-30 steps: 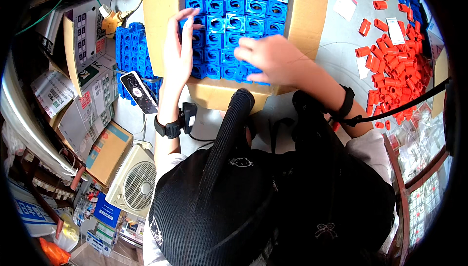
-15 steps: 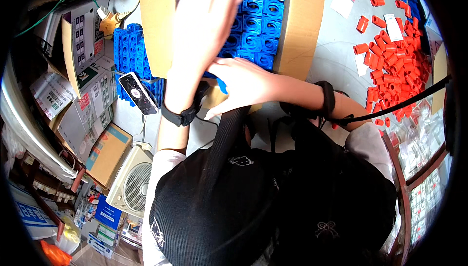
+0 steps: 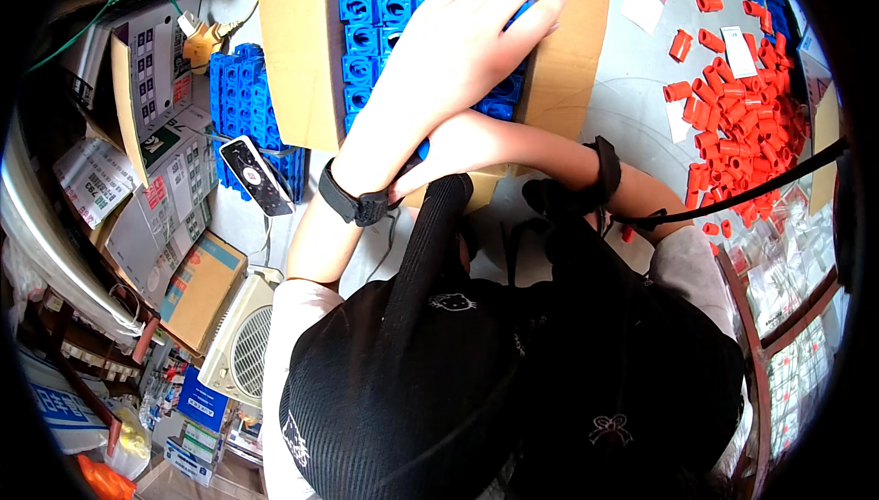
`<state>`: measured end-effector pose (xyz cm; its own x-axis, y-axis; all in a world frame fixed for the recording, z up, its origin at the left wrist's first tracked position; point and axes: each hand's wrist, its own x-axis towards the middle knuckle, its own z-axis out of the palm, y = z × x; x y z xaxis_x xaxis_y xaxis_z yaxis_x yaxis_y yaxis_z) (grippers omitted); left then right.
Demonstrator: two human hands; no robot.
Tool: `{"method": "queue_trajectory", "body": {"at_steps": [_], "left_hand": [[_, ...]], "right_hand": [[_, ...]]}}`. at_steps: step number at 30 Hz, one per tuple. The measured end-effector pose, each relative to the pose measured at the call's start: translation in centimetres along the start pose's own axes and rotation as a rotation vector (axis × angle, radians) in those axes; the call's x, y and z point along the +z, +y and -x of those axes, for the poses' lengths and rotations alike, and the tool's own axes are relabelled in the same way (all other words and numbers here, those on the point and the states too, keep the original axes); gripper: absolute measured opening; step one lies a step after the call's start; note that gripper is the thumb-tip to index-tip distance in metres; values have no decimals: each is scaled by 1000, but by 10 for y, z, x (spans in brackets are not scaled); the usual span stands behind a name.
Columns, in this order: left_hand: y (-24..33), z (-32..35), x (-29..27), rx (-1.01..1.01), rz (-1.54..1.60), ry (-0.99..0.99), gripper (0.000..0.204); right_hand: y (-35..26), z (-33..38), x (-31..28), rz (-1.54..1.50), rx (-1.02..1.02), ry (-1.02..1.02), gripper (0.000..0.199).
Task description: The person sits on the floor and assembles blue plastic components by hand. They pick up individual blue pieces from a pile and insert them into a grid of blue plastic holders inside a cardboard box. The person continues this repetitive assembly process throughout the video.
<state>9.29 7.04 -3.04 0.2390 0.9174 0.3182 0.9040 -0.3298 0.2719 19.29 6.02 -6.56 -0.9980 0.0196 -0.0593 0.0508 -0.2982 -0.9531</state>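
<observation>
Viewed from the head camera: crossed near the wrists over an open cardboard carton [image 3: 336, 88], with the left hand [image 3: 472, 47] uppermost and the right hand [image 3: 462, 141] partly hidden under the left wrist [image 3: 385, 138]. Directly below and beyond the hands: blue plastic blocks [image 3: 359, 7] with round holes, packed inside the carton in columns running from its near edge toward the far edge, out of view. Roughly square from above, with no clear long axis to any single block. Closer to the right edge of the carton: the left hand, with bent, slightly spread fingers. Closer to the near edge: the right hand, thumb below the left wrist. Impossible to tell, with both palms hidden, whether gripping or merely resting.

In the way: the left wrist, slanting across the right hand; also the splayed left flap [image 3: 298, 51] and right flap [image 3: 572, 51], plus a black-clad knee [image 3: 449, 198] close by the near edge. Off the left edge, on the floor [image 3: 632, 106]: more blue parts [image 3: 243, 97], a smartphone [image 3: 256, 175] and a box fan [image 3: 252, 353]. Well off the right edge: scattered red plastic sleeves [image 3: 746, 129].
</observation>
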Motion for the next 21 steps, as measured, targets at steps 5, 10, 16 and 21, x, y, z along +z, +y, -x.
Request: {"method": "queue_trajectory", "body": {"at_steps": [5, 10, 16, 21], "left_hand": [[-4, 13, 1, 62, -43, -94, 44], [-15, 12, -7, -93, 28, 54, 37], [-5, 4, -18, -792, 731, 365, 30], [-7, -3, -31, -990, 989, 366, 35]], "right_hand": [[3, -1, 8, 72, 5, 78, 68], [8, -6, 8, -31, 21, 17, 56], [22, -9, 28, -45, -24, 5, 51], [3, -9, 28, 58, 96, -66, 54]]}}
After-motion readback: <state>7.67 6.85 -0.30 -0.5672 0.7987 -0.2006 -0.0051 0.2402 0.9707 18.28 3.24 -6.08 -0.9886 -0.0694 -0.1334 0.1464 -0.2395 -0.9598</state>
